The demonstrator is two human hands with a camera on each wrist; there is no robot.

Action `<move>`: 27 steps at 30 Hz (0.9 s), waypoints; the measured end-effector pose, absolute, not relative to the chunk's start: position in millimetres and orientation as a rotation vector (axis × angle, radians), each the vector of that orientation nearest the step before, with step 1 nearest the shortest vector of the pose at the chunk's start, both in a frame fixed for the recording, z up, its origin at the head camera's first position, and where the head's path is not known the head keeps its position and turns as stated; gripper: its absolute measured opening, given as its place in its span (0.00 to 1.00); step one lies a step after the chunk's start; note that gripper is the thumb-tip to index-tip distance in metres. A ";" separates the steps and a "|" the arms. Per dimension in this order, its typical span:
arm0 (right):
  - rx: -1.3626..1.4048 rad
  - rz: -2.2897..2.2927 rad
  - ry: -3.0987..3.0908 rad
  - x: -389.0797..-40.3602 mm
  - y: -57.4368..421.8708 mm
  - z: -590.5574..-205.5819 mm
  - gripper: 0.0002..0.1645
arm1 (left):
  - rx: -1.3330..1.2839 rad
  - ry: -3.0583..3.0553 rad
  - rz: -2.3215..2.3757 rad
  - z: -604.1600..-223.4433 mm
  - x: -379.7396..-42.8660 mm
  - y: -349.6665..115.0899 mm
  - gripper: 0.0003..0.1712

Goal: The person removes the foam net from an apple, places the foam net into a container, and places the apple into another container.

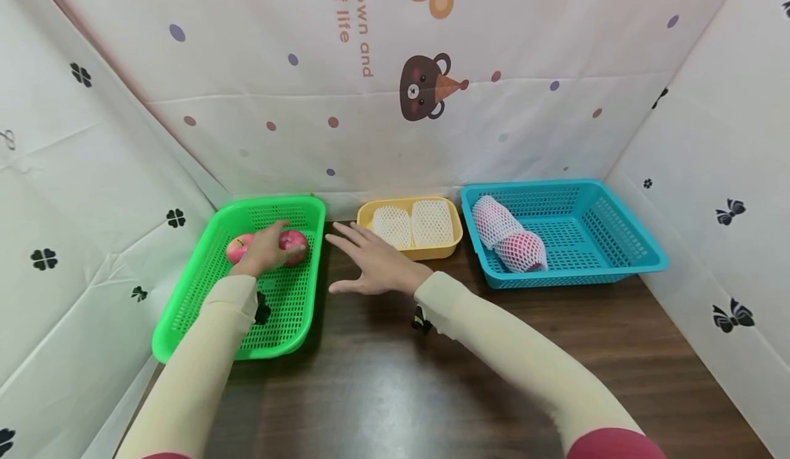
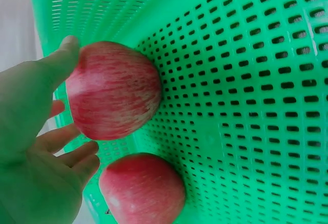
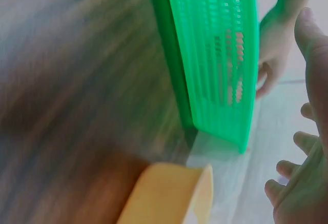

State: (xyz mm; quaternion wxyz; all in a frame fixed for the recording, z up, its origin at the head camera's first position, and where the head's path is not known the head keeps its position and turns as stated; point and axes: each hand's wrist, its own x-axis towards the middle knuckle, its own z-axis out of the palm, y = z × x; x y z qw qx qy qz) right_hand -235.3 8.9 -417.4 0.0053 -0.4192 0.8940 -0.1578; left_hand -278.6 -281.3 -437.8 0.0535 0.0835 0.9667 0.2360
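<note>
In the green basket [image 1: 313, 267] at the left, my left hand [image 1: 265, 250] reaches over a red apple [image 2: 115, 90]. The left wrist view shows the thumb at this apple's upper edge and the fingertips close by its lower side, with a gap between palm and fruit. A second apple [image 2: 143, 190] lies beside it on the basket floor. My right hand [image 1: 379, 263] hovers with spread fingers between the green basket and a small yellow basket [image 1: 457, 229], holding nothing. Two white foam net sleeves [image 1: 432, 222] lie inside the yellow basket.
A blue basket [image 1: 629, 267] stands at the right, holding fruit in pink and white foam nets [image 1: 521, 250]. All the baskets sit along the back of a dark wood table [image 1: 382, 390]. Printed white sheeting [image 1: 524, 123] covers the back and sides.
</note>
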 end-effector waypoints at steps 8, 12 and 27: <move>-1.408 -0.459 2.916 -252.9 42.4 -399.5 0.58 | 0.239 3.026 0.884 -430.2 -280.4 -267.0 0.45; -1.374 -0.456 2.976 -262.4 59.6 -391.6 0.57 | 0.270 3.057 0.976 -423.4 -282.5 -250.7 0.45; -1.216 -0.504 3.073 -287.5 117.0 -371.4 0.54 | 0.333 3.033 1.201 -407.8 -278.7 -191.2 0.49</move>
